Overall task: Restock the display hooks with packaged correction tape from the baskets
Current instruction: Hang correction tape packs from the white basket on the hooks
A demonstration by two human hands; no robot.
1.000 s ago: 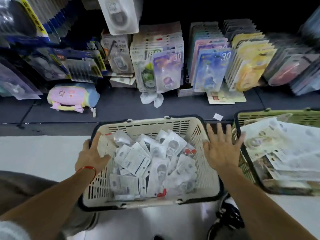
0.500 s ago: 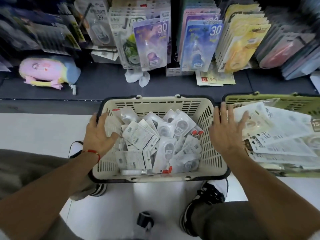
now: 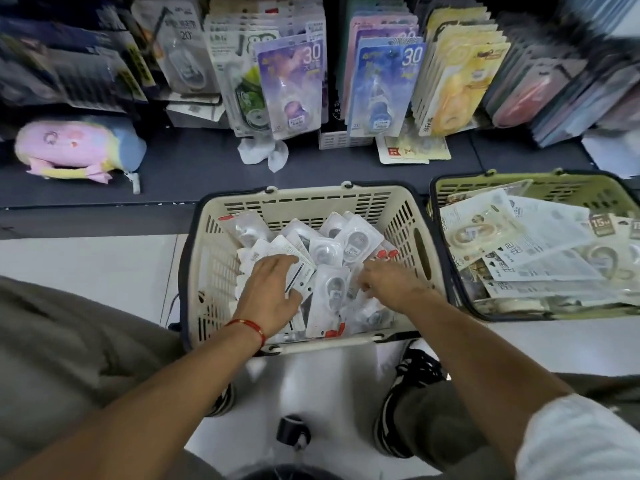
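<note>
**Both hands in the cream basket**

Your left hand [image 3: 268, 296] lies palm down on the packs [image 3: 325, 268] in the cream basket [image 3: 301, 204], at the centre of the frame. Its fingers are spread and fairly straight, pressing on a white card-backed pack; it grips nothing that you can see. A red cord [image 3: 246, 328] circles that wrist.

Your right hand [image 3: 388, 282] reaches into the same basket from the right. Its fingers curl down among the packs near the red-tabbed ones, but whether they pinch a pack cannot be told, since the fingertips are blurred and partly buried.

The correction tape packs fill the basket loosely, clear blisters and white cards lying at all angles. The basket stands on the pale floor [image 3: 86, 271], just in front of the dark shelf [image 3: 194, 168].

To its right, close beside it, stands a green basket [image 3: 485, 183] heaped with larger flat packs printed with text.

Across the top of the frame, rows of carded tape hang from the display [image 3: 381, 81]: a purple card and a blue card each marked 30, yellow cards to their right, pink and dark ones at the upper right. A pastel plush pouch [image 3: 79, 147] lies on the shelf at the left, and a crumpled white wrapper [image 3: 263, 155] lies below the purple card.

Your shoes [image 3: 405, 403] show at the bottom, under the basket's near edge.
</note>
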